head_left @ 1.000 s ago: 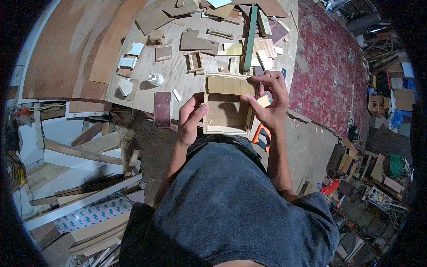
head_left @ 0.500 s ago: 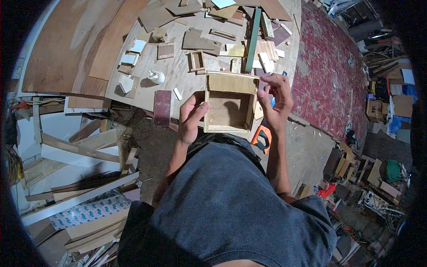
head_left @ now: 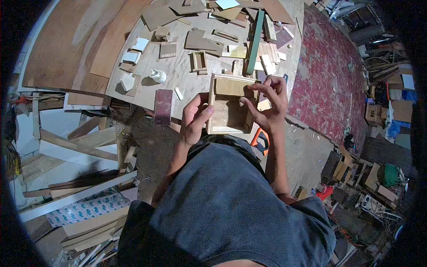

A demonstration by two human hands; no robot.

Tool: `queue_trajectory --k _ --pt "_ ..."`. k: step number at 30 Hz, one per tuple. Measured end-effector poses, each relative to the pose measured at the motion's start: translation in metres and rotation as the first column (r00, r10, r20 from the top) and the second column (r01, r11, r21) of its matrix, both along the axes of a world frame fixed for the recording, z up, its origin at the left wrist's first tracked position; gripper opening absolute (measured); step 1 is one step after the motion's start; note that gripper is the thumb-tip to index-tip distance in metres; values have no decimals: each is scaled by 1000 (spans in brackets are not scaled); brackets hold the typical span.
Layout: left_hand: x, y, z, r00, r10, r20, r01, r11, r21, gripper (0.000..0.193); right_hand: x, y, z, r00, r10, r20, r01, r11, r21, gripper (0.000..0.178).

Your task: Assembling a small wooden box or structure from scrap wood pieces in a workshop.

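Note:
A small open wooden box (head_left: pixel 229 130) is held above the near edge of the workbench, its inside facing up. My left hand (head_left: pixel 195 118) grips its left wall, thumb on the rim and fingers behind. Across the far part of the box lies a pale wood strip (head_left: pixel 229 86). Over the right wall reaches my right hand (head_left: pixel 269 104), with thumb and forefinger apart. The forefinger tip is at the strip's right end and the thumb tip over the hollow; whether they press on the wood I cannot tell.
On the workbench (head_left: pixel 147 100) lie a white bottle (head_left: pixel 157 76), a dark red block (head_left: pixel 163 107), a small wooden frame (head_left: pixel 199 62), a long green strip (head_left: pixel 255 42) and several offcuts. An orange-handled tool (head_left: pixel 261 141) shows beside the box. Scrap wood (head_left: pixel 80 144) is piled at left.
My right hand has moved left, from beside the box's right wall to over the strip and hollow. The box has turned slightly and shifted a little right, still in my left hand.

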State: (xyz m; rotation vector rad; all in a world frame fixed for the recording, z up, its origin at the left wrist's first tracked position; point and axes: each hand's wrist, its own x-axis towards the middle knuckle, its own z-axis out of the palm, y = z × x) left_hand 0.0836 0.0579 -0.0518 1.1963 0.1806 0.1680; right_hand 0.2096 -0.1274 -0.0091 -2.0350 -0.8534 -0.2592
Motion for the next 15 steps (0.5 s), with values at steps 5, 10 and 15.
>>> queue_trajectory --k 5,10,15 --pt "-1 -1 -1 1000 9 -3 -9 1000 4 35 2 1 0 1000 -4 31 5 1000 -16 46" --pt "-2 -2 -1 1000 21 -17 -21 1000 15 35 3 2 3 1000 13 18 -13 1000 -24 47" --pt "-1 -4 2 999 36 -23 -36 999 10 35 5 0 3 1000 21 -11 -21 999 -29 44"
